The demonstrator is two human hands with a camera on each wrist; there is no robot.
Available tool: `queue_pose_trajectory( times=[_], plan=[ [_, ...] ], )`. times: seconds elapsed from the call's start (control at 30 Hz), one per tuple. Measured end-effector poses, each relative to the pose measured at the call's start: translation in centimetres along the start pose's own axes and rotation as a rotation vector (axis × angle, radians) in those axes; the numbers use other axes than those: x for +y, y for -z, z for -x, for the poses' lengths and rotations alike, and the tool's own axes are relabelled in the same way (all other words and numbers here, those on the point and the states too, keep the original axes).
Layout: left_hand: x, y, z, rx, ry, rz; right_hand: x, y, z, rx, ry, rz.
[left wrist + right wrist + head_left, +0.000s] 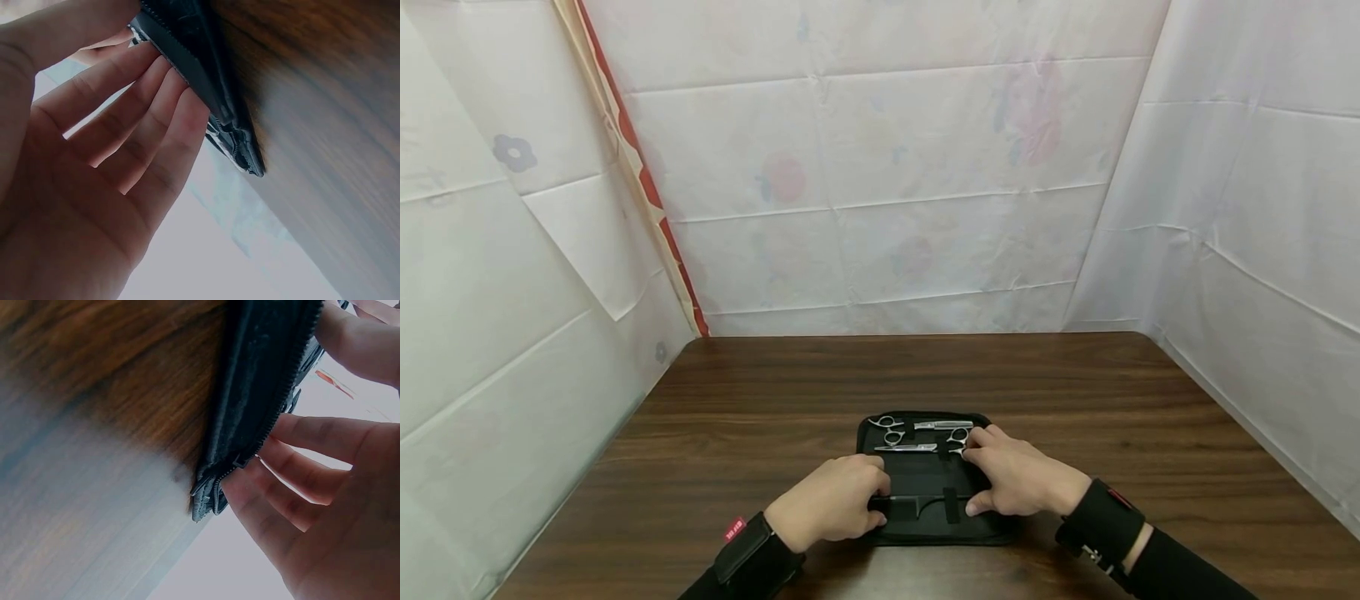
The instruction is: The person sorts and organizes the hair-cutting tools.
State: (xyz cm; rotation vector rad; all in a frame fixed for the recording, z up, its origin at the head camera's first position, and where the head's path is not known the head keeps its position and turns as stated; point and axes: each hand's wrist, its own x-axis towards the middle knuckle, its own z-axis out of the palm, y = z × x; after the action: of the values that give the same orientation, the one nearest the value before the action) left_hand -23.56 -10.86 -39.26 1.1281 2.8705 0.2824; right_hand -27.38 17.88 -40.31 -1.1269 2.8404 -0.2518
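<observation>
A black zip case (917, 475) lies spread open on the wooden table. Two pairs of silver scissors, one pair (906, 447) below the other (943, 425), sit in its upper half. Across the lower half is a dark comb (906, 505) under a strap (951, 505). At the case's left edge rests my left hand (835, 500), its fingers fairly straight against the zipped rim (181, 62) in the left wrist view. My right hand (1018, 473) touches the right edge, fingertips on the zip (275, 425) and thumb near the strap. Part of the upper scissors is hidden by the right fingers.
The brown tabletop (760, 383) extends on all sides of the case. White patterned sheets (880, 183) hang behind it and along both sides, with a red-edged strip (647, 183) at the back left corner. Dark bands (1101, 525) circle both wrists.
</observation>
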Motion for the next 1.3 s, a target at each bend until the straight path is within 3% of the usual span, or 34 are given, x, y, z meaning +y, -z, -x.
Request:
queue_pose_trajectory(
  times=[1.3],
  plan=[
    [0.59,-0.53,-0.8,0.008,-0.032,-0.018,-0.14,0.06,0.15,-0.008,-0.009,-0.02]
  ],
)
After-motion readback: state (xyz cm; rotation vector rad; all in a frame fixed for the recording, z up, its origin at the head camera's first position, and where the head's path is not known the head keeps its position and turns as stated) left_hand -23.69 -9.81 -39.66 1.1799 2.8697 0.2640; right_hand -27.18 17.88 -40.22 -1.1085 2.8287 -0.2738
